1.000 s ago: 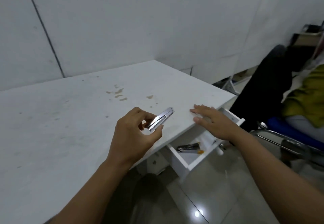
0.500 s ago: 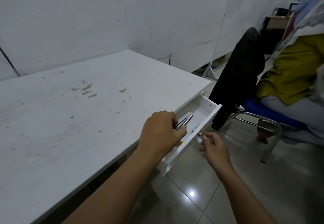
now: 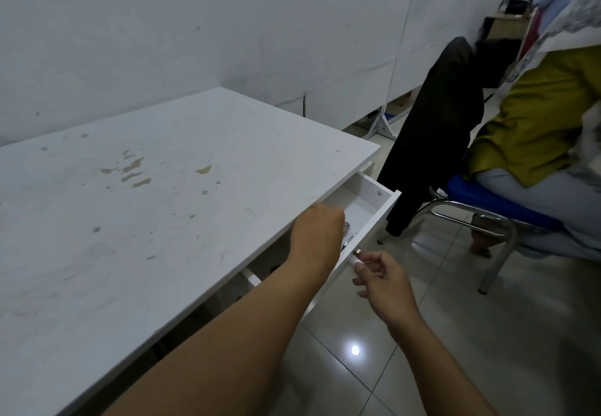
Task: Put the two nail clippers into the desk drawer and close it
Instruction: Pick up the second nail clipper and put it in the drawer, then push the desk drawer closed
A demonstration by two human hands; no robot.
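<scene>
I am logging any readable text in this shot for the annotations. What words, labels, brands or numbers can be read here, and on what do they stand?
None can be read.
Desk: only brown stains, no writing.
Drawer: plain white inside and out, no label.
Nail clipper beside the left hand: only a sliver shows, no marking can be made out.
Patterned cloth at upper right: a print, too blurred to tell whether it holds letters.

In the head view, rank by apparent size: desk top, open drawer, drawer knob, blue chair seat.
1. desk top
2. blue chair seat and open drawer: similar, both partly hidden, so unranked
3. drawer knob, smallest, at the right hand
</scene>
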